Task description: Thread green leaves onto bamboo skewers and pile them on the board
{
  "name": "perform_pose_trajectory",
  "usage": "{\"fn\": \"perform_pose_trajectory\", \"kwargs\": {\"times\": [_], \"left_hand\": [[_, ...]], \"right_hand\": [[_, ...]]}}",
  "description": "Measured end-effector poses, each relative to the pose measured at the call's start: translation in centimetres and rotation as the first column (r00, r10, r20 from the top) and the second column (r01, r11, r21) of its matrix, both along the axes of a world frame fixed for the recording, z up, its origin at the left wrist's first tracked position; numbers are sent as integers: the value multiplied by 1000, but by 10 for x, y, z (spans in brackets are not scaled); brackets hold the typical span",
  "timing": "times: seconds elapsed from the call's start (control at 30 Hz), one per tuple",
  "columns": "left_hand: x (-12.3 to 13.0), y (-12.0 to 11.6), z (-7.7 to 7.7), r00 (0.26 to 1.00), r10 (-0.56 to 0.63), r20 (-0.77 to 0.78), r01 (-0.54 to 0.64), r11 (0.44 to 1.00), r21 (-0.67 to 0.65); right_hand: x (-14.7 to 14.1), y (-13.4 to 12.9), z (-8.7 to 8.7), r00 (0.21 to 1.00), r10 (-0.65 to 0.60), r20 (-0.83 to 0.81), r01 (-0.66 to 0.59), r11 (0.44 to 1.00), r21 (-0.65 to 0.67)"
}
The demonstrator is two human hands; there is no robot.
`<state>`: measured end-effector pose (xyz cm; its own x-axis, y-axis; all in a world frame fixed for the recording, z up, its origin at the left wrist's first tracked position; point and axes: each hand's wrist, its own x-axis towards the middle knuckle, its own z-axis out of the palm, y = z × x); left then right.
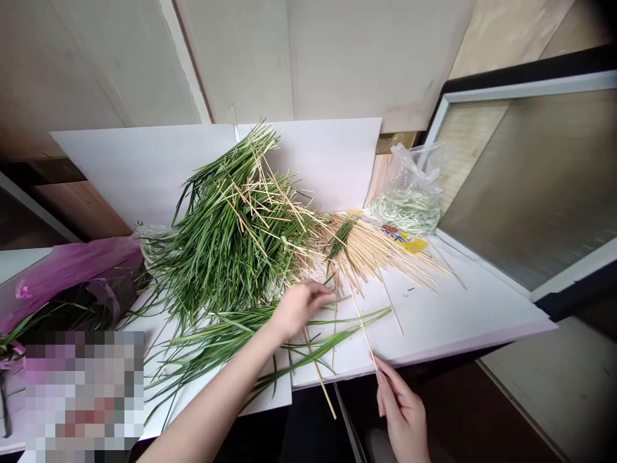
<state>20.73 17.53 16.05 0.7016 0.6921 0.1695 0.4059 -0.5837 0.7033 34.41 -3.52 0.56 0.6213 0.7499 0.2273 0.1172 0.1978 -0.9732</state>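
Observation:
My right hand (401, 406), at the table's front edge, pinches the near end of a thin wooden skewer (367, 337). The skewer points up and away across the table. A small folded bunch of green chives (341, 239) sits at its far end; whether it is threaded on, I cannot tell. My left hand (299, 310) is over the table, fingers curled together, close to loose skewers and leaf tips. Anything between those fingers is hidden. Long loose chives (216, 344) lie beneath my left forearm, some reaching right under the held skewer.
A tall heap of chives (226, 238) with skewers on top stands at the back. Right of it many skewers (380, 247) are fanned over a yellow wrapper (409, 242). A clear bag (409, 193) stands behind; a purple bag (72, 276) lies left. A framed glass panel (540, 180) leans right.

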Motion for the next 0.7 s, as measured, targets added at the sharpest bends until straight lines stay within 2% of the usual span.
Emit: {"fn": "perform_pose_trajectory", "kwargs": {"times": [0.07, 0.1, 0.17, 0.23, 0.43, 0.6, 0.7], "left_hand": [[-12, 17, 6, 981, 134, -141, -114, 983, 144], [-17, 23, 7, 962, 174, -209, -139, 975, 171], [-24, 33, 6, 938, 183, -294, -142, 978, 155], [-28, 38, 5, 939, 151, -309, -124, 987, 107], [-32, 54, 9, 953, 127, -275, -132, 991, 2], [-30, 64, 12, 986, 149, -69, -160, 966, -203], [-25, 66, 12, 983, 182, 10, -174, 954, -243]], "right_hand": [[1, 0, -2, 1000, 13, 2, -13, 1000, -6], [2, 0, -4, 1000, 22, 4, -22, 1000, -8], [2, 0, -6, 1000, 26, 4, -26, 1000, -9], [1, 1, -8, 1000, 9, -2, -9, 1000, -6], [0, 3, -7, 1000, 5, 0, -5, 1000, 30], [1, 3, -6, 999, 25, -40, -24, 999, 38], [1, 5, -8, 999, 22, -35, -20, 998, 53]]}}
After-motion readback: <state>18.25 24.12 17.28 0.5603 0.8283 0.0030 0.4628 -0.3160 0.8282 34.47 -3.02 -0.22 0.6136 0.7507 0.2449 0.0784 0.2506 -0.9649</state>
